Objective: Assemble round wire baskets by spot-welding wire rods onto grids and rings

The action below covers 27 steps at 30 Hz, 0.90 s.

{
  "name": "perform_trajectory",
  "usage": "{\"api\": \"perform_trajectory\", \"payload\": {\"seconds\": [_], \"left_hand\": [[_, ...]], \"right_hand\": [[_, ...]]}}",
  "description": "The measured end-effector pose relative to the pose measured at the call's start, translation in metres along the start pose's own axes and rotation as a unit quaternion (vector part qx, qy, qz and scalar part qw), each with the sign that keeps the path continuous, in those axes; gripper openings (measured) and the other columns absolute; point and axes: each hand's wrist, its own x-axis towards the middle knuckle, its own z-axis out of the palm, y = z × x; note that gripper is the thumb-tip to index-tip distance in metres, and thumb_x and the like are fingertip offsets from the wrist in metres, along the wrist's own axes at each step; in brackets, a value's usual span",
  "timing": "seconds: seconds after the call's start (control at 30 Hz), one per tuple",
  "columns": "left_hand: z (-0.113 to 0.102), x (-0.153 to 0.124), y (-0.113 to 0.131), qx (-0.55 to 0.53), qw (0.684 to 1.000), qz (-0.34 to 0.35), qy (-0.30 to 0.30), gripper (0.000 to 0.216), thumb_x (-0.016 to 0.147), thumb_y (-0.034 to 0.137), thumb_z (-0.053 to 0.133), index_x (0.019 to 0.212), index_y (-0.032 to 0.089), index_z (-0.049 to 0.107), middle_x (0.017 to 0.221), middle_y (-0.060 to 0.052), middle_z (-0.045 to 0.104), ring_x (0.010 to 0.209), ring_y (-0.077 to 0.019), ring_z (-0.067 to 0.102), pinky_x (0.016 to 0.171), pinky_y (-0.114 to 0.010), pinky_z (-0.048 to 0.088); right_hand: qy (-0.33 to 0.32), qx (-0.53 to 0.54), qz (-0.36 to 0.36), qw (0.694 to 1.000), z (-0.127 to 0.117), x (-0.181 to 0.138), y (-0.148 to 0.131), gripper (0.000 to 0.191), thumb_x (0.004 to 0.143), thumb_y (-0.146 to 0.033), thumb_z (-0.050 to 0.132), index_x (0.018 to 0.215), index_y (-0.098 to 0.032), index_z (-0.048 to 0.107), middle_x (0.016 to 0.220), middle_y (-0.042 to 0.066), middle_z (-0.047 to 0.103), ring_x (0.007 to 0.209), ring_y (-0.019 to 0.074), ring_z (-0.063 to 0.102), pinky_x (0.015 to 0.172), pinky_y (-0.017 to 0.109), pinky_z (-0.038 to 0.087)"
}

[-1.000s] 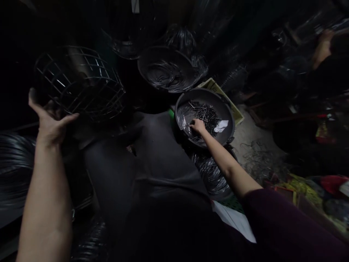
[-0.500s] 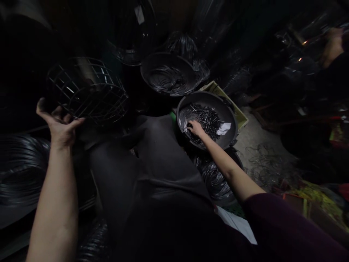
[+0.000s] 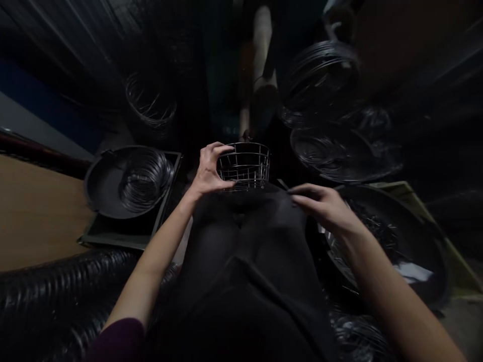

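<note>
A small round wire basket [image 3: 245, 163] stands in the middle, beyond the dark apron [image 3: 260, 241] over my lap. My left hand [image 3: 210, 170] grips its left side, thumb at the lower edge and fingers along the upper. To the right, my right hand [image 3: 328, 208] is over the edge of the apron with its thumb and fingers drawn together; whatever is between the fingertips is too dark to name. Beneath my right forearm is a wide dark bowl [image 3: 422, 236] holding short metal pins [image 3: 377, 226] and a white scrap [image 3: 413, 271].
On the left, a dark bowl [image 3: 101, 183] holds a wire coil [image 3: 145, 178]. Another bowl of wire [image 3: 328, 151] is at the back right, near a yellowish crate [image 3: 407, 196]. Further coils [image 3: 151, 100] stand behind. A pale post [image 3: 263, 45] rises beyond the basket.
My view has swung left. My right hand has come out of the bowl of pins toward the basket. My left hand, spread beside the basket before, has closed on its side.
</note>
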Motion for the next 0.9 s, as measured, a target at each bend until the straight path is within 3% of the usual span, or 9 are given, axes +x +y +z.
{"api": "perform_trajectory", "payload": {"seconds": [0.07,0.17,0.27,0.37,0.53,0.7,0.9], "left_hand": [[0.001,0.004,0.01,0.017,0.999,0.015,-0.028,0.076,0.057,0.043,0.086,0.124,0.031,0.053,0.137,-0.008,0.044,0.132,-0.0336,0.04,0.112,-0.052,0.033],[0.002,0.007,0.015,0.021,0.998,0.04,-0.048,0.065,0.059,0.04,0.085,0.119,0.031,0.061,0.139,-0.009,0.04,0.132,-0.0341,0.037,0.113,-0.053,0.032],[0.004,0.005,0.012,0.017,0.998,0.034,-0.051,0.065,0.058,0.04,0.086,0.119,0.031,0.063,0.137,-0.01,0.04,0.131,-0.0348,0.037,0.112,-0.054,0.033],[0.006,0.001,0.006,-0.006,0.999,-0.005,-0.037,0.068,0.057,0.039,0.086,0.121,0.031,0.063,0.136,-0.009,0.04,0.13,-0.0346,0.038,0.111,-0.055,0.036],[0.013,0.006,0.0,-0.049,0.998,-0.024,-0.015,0.069,0.058,0.038,0.086,0.123,0.03,0.062,0.133,-0.009,0.038,0.128,-0.033,0.04,0.111,-0.053,0.037],[0.017,0.011,0.001,-0.046,0.999,-0.015,-0.01,0.069,0.056,0.034,0.087,0.121,0.03,0.063,0.133,-0.009,0.038,0.128,-0.034,0.04,0.111,-0.054,0.038],[0.02,0.009,-0.001,-0.066,0.997,-0.025,-0.012,0.069,0.057,0.033,0.087,0.122,0.03,0.062,0.132,-0.009,0.037,0.128,-0.0331,0.04,0.111,-0.053,0.039]], "right_hand": [[-0.074,-0.005,-0.04,0.996,0.026,0.025,-0.035,0.035,0.072,-0.048,0.073,0.094,-0.02,0.076,0.085,0.005,0.075,0.078,0.021,0.069,0.071,0.033,0.055],[-0.028,-0.133,-0.156,0.978,0.048,0.052,-0.055,0.021,0.081,-0.036,0.067,0.091,-0.02,0.077,0.088,0.004,0.076,0.083,0.0188,0.07,0.077,0.03,0.052],[0.034,-0.331,-0.266,0.905,0.058,0.058,-0.05,0.025,0.086,-0.035,0.065,0.106,-0.023,0.075,0.101,0.005,0.076,0.088,0.0198,0.071,0.073,0.028,0.051],[0.032,-0.455,-0.314,0.833,0.063,0.056,-0.04,0.033,0.089,-0.031,0.061,0.121,-0.027,0.069,0.114,0.004,0.073,0.087,0.019,0.072,0.061,0.025,0.048],[0.054,-0.521,-0.354,0.775,0.062,0.06,-0.039,0.036,0.094,-0.023,0.049,0.125,-0.03,0.067,0.117,0.0,0.071,0.075,0.0163,0.072,0.058,0.027,0.046],[0.065,-0.545,-0.377,0.746,0.057,0.064,-0.043,0.034,0.094,-0.024,0.051,0.122,-0.03,0.069,0.114,-0.001,0.071,0.069,0.0159,0.071,0.059,0.028,0.047],[0.067,-0.508,-0.393,0.764,0.056,0.064,-0.037,0.035,0.092,-0.02,0.051,0.12,-0.031,0.069,0.115,-0.001,0.071,0.071,0.016,0.071,0.059,0.028,0.047]]}}
